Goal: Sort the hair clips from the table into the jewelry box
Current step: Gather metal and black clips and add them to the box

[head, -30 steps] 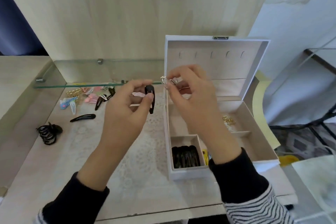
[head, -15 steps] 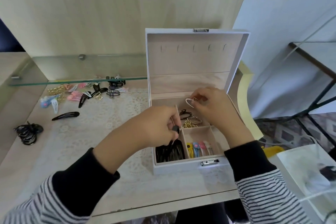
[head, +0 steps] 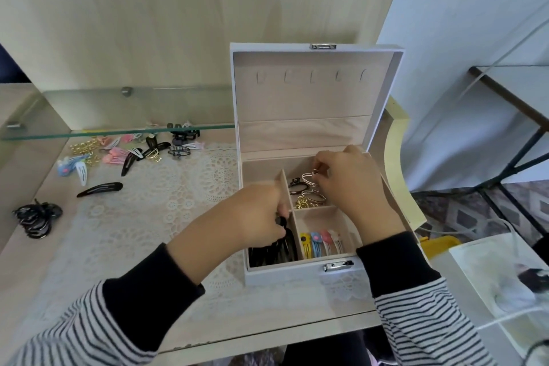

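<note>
Pale wood table (head: 35,270) carries a lace mat (head: 142,232). The white jewelry box (head: 297,275) stands near its right edge, lid upright, metal latch facing front. Open lace lies between the box's left wall and the loose hair clips (head: 130,151), heaped at the back under a glass shelf (head: 89,116). 1 black snap clip (head: 101,189) lies apart from them. The left hand (head: 261,217) curls around a black clip (head: 282,224) over the front-left compartment, which holds black clips. The right hand (head: 350,184) pinches a silver clip (head: 310,177) above the rear-right compartment.
</note>
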Available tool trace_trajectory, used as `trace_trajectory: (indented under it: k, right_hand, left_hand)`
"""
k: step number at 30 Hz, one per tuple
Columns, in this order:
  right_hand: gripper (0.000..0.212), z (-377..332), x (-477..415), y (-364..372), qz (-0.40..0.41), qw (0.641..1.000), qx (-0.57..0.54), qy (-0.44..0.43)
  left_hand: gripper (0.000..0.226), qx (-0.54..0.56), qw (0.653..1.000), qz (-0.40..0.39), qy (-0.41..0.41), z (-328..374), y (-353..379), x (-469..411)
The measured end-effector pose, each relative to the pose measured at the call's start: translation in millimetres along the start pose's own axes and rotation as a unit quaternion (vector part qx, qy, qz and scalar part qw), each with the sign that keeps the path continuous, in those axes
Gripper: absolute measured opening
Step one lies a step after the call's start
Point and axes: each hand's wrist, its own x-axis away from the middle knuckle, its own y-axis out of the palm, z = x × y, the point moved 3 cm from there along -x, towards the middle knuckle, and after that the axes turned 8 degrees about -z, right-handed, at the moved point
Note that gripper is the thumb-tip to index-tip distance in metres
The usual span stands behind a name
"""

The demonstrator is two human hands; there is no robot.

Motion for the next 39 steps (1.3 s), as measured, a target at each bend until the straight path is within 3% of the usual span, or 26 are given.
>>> trace_trajectory:
  k: [8, 19, 28, 34, 39]
  right_hand:
    - [0.006, -3, 0, 0, 0.029, 0.998, 0.047, 0.021]
    - [0.02, -5, 2, 2, 0.006, 0.998, 0.061, 0.027]
    - [0.026, -5, 3, 1, 0.03, 0.999, 0.023, 0.02]
    - [0.026, -5, 2, 3, 0.037, 0.999, 0.023, 0.021]
    - [0.027, -6, 2, 2, 0.032, 0.999, 0.029, 0.019]
  left_hand:
    - [0.02, 0.087, 0.996, -0.023, -0.005, -3, -3, 0]
    - [0.016, 0.035, 0.999, -0.015, -0.004, 2, 5, -5]
    - [0.023, -0.154, 0.985, 0.077, -0.012, 3, 12, -1]
    - [0.024, -0.354, 0.925, 0.134, 0.026, 9, 9, 2]
    - [0.028, -0.438, 0.891, 0.115, 0.004, 9, 9, 6]
